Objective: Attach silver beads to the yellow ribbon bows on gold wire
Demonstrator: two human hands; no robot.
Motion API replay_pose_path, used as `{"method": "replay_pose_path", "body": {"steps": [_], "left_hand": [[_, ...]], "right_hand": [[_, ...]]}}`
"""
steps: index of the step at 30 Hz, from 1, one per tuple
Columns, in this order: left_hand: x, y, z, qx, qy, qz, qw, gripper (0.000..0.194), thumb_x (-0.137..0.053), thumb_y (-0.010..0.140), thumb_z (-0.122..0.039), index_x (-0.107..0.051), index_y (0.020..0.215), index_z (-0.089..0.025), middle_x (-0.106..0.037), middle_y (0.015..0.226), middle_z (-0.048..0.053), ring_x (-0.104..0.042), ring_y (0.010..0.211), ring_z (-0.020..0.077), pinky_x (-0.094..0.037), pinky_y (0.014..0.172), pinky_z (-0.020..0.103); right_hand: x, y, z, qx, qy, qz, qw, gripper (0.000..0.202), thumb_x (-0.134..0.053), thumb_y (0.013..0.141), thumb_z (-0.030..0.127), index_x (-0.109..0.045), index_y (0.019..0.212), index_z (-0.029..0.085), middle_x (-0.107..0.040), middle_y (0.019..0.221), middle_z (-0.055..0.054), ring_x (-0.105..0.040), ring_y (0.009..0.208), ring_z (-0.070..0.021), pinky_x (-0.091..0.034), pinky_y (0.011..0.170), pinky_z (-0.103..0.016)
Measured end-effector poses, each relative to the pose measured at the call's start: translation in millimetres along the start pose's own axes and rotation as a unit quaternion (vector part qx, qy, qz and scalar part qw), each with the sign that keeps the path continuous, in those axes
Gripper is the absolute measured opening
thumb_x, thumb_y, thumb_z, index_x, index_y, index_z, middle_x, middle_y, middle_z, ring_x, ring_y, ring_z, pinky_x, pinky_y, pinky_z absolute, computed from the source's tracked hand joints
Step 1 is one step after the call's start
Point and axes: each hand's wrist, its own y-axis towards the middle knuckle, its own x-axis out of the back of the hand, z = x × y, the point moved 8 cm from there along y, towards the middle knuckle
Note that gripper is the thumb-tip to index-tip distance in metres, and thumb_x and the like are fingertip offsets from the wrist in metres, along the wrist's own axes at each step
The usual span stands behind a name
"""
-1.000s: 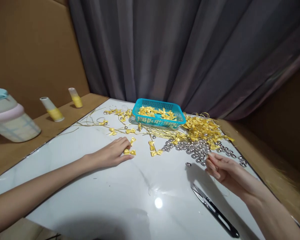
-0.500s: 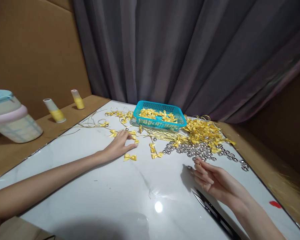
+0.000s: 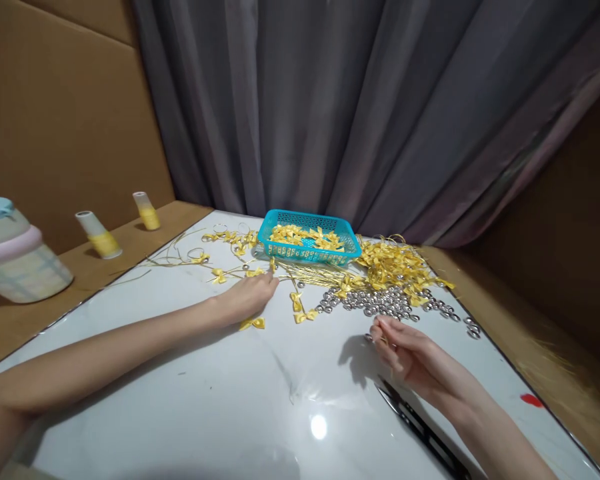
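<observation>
My left hand point(image 3: 249, 296) reaches across the table with its fingers closed, knuckles up. Its fingertips are by an upright yellow ribbon bow point(image 3: 273, 265) and the ends of thin gold cords point(image 3: 313, 275); what they pinch is hidden. My right hand point(image 3: 415, 353) is raised on the near right, thumb and forefinger pressed together. Whatever is in that pinch is too small to make out. Just beyond it lies a spread of shiny silver oval beads point(image 3: 387, 303). Between the hands are loose yellow bows point(image 3: 305, 317), and another bow point(image 3: 253, 324) is below my left wrist.
A blue plastic basket point(image 3: 310, 253) of yellow bows stands at the back. Right of it is a heap of bows with cords point(image 3: 393, 263). Black-handled scissors point(image 3: 420, 430) lie under my right hand. Two yellow thread cones point(image 3: 100, 235) and a pastel bucket point(image 3: 25, 267) stand left.
My left hand has moved off the nearer bows, slightly away from me toward the cord ends, and its fingers have closed. My right hand keeps its pinch. The view has shifted slightly.
</observation>
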Motion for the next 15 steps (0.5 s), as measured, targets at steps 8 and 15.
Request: {"method": "replay_pose_path", "body": {"steps": [8, 15], "left_hand": [[24.5, -33.7, -86.4, -0.160, -0.486, 0.104, 0.853, 0.011, -0.041, 0.090, -0.026, -0.044, 0.096, -0.018, -0.057, 0.079, 0.003, -0.058, 0.072, 0.0144, -0.047, 0.067, 0.028], [-3.1, -31.1, -92.5, -0.078, -0.561, 0.102, 0.818, 0.013, -0.046, 0.088, -0.031, -0.046, 0.094, -0.019, -0.054, 0.084, 0.003, -0.051, 0.074, 0.0135, -0.043, 0.066, 0.028]], "right_hand": [[-42.8, -9.5, -14.5, 0.031, -0.125, 0.098, 0.987, 0.016, -0.068, 0.076, 0.033, -0.065, 0.073, 0.018, -0.059, 0.117, -0.006, -0.059, 0.093, -0.0167, -0.045, 0.082, -0.031], [-44.3, -10.4, -20.4, 0.058, -0.208, 0.089, 0.972, 0.020, -0.067, 0.075, 0.036, -0.066, 0.073, 0.016, -0.064, 0.077, -0.005, -0.056, 0.068, -0.0138, -0.043, 0.068, -0.030]]}}
